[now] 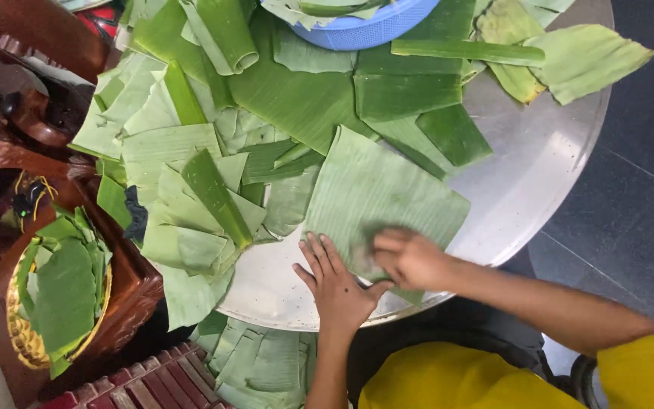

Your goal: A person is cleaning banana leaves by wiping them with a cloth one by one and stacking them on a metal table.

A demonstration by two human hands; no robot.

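- The step in hand looks like wiping a leaf: a broad, pale green banana leaf sheet with fine ribs point(376, 193) lies flat on the round silvery metal tabletop point(539, 167), just right of the frame's centre, its near edge reaching the tabletop's rim
- The left hand point(336, 284) rests flat at lower centre, fingers spread, palm on the bare metal and fingertips touching the sheet's near left edge, grasping nothing, only pinning
- The right hand point(410, 257) sits on the sheet's near part, fingers curled down and blurred; whether it clenches a cloth I cannot tell
- A heap of cut green banana leaf pieces point(213, 151) fills the upper left and middle of the tabletop, just beside the sheet and partly under it
- A blue plastic basin holding leaves point(357, 26) stands at top centre
- A woven golden basket lined with dark green leaves point(58, 303) sits at lower left on carved brown wood, well apart from the hands
- My judgement: the next move calls for steady pinning while the rubbing hand works toward the sheet's far edge along the ribs, lightly, since such leaf tears easily
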